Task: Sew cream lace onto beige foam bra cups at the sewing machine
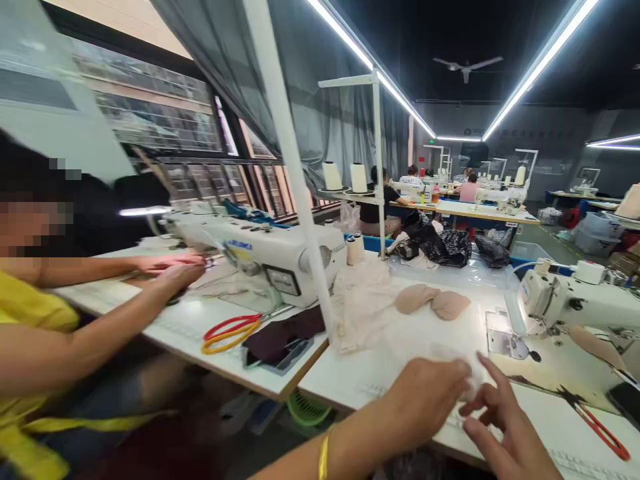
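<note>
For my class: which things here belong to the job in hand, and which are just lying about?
Likely job:
white piece, blurred, at the left hand
beige moulded cups
nearest sewing machine

Likely lying about:
black plastic bags
green plastic basket

Left hand [430, 393] blurring, its grip showing unclearly; right hand [520, 433] running off bottom edge; black object [626, 403] getting cut by right edge.

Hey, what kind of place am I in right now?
It looks like a sewing workshop, probably for garments: sewing machines stand on worktables, cones of thread sit on a stand, and beige cup-shaped pieces lie on the nearest tabletop.
</note>
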Demonstrator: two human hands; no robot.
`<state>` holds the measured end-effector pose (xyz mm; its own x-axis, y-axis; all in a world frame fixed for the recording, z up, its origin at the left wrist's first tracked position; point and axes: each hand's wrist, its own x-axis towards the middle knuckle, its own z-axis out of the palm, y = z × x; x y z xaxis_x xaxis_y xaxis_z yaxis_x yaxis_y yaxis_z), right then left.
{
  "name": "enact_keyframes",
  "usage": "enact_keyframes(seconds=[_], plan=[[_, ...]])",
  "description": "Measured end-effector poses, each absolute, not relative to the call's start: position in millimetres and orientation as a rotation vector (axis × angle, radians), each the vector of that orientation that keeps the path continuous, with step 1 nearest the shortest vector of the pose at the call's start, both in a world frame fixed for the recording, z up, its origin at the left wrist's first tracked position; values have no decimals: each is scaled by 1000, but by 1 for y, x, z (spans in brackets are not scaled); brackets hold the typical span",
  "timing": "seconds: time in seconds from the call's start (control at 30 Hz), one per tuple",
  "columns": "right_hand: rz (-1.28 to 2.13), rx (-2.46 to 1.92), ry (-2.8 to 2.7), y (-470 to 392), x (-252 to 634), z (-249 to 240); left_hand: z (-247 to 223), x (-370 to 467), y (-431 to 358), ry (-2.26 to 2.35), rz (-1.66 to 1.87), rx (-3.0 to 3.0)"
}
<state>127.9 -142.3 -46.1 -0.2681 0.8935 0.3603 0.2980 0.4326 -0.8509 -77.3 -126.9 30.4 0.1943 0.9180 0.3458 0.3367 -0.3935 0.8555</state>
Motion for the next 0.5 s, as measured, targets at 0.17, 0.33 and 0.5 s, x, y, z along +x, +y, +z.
enact_keyframes(seconds=[0.17, 0.33, 0.5], plan=[[610, -1230, -1765, -112, 154, -51, 11, -91, -112, 988, 914, 1574], [-142, -1660, -1783, -119, 266, -95, -8, -108, -68, 949, 890, 1433], [-288, -1712, -1830, -130, 284, -94, -11, -72, -70, 769, 736, 1400]])
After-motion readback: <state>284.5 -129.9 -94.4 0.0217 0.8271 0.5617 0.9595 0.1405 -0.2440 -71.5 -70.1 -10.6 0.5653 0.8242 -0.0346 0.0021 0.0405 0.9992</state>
